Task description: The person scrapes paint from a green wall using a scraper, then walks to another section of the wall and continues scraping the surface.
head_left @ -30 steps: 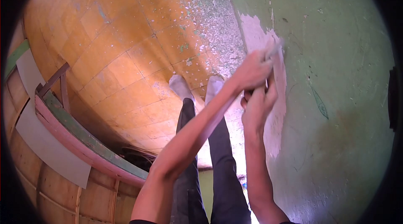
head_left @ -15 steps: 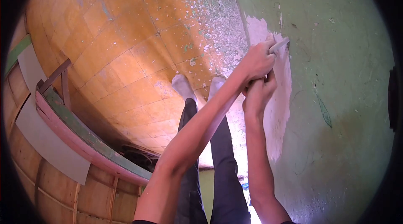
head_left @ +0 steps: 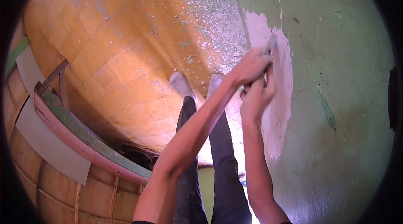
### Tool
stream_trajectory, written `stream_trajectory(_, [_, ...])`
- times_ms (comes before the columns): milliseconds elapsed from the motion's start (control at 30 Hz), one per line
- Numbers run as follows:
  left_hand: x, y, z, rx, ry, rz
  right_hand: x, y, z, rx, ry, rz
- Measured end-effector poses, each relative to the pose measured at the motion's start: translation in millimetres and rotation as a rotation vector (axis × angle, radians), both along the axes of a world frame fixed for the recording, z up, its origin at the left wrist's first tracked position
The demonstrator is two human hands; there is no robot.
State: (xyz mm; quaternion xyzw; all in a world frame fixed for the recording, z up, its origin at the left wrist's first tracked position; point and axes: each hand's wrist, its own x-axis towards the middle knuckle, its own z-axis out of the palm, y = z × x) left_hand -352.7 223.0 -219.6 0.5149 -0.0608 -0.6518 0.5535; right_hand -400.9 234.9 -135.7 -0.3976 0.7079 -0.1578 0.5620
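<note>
A scraper [head_left: 271, 42] with a pale, flat blade points up along the wall, slightly blurred. My left hand [head_left: 251, 66] is closed around its upper part, near the blade. Just below, my right hand [head_left: 257, 97] is closed on the lower part, where a dark bit of handle shows between the two hands. Both hands are in front of a bare whitish patch [head_left: 280, 94] with ragged edges on the green painted wall [head_left: 336, 69]. Whether the blade touches the wall is hard to see.
Paint flakes [head_left: 210, 8] lie thickly along the wall's foot on the orange tiled floor [head_left: 121, 56]. My feet [head_left: 181, 84] stand close to them. At the left are a pink and green wooden bench-like piece [head_left: 90, 142] and a wood-panelled wall [head_left: 50, 190].
The scraper has swung from pointing right, with its blade at the patch's right edge, to pointing more upward. My left hand has shifted slightly left and down; the right stays close below.
</note>
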Motion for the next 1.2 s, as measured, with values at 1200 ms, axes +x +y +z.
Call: stream_trajectory(1200, [21.2, -16.7, -7.6, 0.037, -0.151, -0.004, 8.0, -4.5, -27.5, -0.08, -0.108, 0.025])
